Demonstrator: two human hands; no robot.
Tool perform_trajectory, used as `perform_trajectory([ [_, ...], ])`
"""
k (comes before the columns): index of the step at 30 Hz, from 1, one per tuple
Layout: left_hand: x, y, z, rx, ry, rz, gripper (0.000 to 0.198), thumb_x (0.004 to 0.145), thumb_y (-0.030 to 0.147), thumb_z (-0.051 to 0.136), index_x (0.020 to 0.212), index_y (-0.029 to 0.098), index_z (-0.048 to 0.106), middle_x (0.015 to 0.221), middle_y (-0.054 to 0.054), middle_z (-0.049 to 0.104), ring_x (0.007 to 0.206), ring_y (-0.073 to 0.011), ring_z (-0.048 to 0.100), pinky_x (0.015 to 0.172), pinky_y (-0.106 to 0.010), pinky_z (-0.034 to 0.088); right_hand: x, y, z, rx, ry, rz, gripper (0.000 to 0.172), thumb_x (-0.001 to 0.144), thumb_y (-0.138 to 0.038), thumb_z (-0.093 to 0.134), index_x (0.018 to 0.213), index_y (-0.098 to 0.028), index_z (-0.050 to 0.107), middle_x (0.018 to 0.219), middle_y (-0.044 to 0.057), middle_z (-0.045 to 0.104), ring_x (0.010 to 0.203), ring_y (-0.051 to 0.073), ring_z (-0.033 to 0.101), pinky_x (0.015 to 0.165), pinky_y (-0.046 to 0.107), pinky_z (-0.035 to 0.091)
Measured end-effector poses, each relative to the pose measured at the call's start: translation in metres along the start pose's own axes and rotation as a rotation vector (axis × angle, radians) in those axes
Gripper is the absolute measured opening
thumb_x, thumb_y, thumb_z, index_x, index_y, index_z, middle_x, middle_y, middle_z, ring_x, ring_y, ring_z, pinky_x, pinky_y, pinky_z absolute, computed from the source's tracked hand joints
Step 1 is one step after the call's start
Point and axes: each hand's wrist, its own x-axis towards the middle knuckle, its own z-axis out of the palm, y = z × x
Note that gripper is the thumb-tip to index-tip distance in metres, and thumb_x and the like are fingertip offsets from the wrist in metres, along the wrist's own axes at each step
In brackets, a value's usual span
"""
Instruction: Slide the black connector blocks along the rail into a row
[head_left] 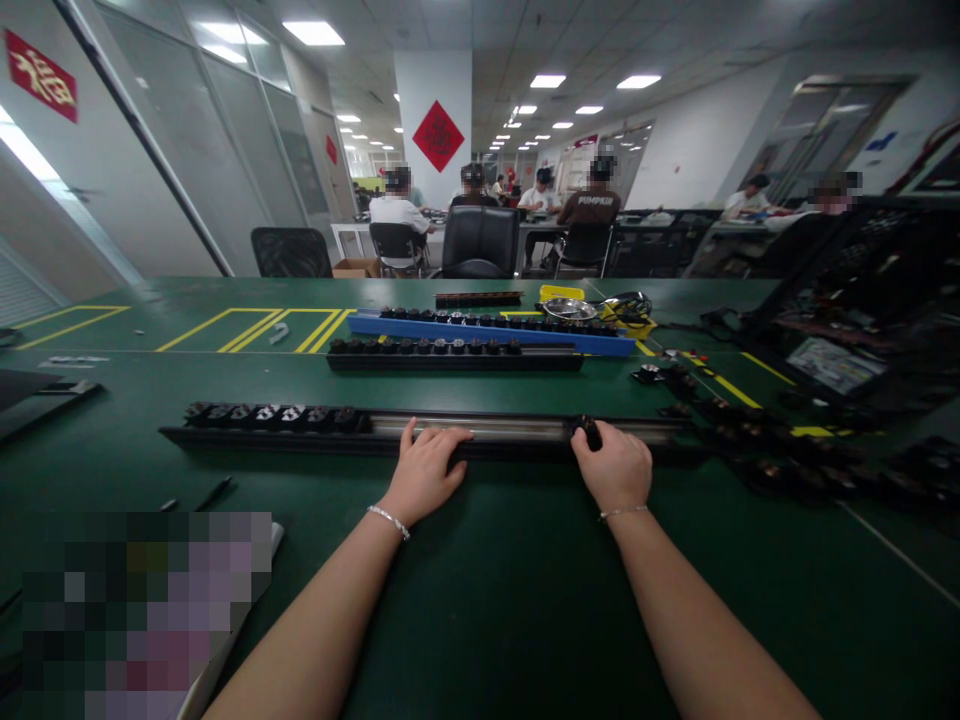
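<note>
A long black rail [510, 448] with a shiny metallic groove lies crosswise in front of me. Several small black knob-like parts [292, 415] sit in a row in its left portion. My left hand [427, 468] rests on the middle of the rail, fingers spread and holding nothing. Farther right, my right hand [619, 468] grips a small black part [588, 432] between thumb and fingers, at the groove. Whether that part touches the groove cannot be made out.
Behind lie another filled black rail [454, 362] and a blue rail [495, 335]. Loose black parts [780, 445] are scattered at right, near a large dark machine [847, 290]. A metal dish [570, 309] stands at the back. Seated people work beyond the green table [480, 600].
</note>
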Motion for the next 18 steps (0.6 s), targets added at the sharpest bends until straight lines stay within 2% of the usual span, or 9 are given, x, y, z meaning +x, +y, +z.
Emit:
perform_trajectory([
  [18, 0.0002, 0.0008, -0.0003, 0.003, -0.006, -0.006, 0.038, 0.079, 0.025, 0.052, 0.116, 0.03, 0.048, 0.113, 0.002, 0.064, 0.107, -0.0198, 0.053, 0.111, -0.052, 0.005, 0.002, 0.0056, -0.0037, -0.019, -0.031, 0.033, 0.033, 0.082, -0.039, 0.041, 0.079, -0.016, 0.064, 0.072, 0.007, 0.063, 0.069, 0.018, 0.051, 0.072, 0.031, 0.032],
])
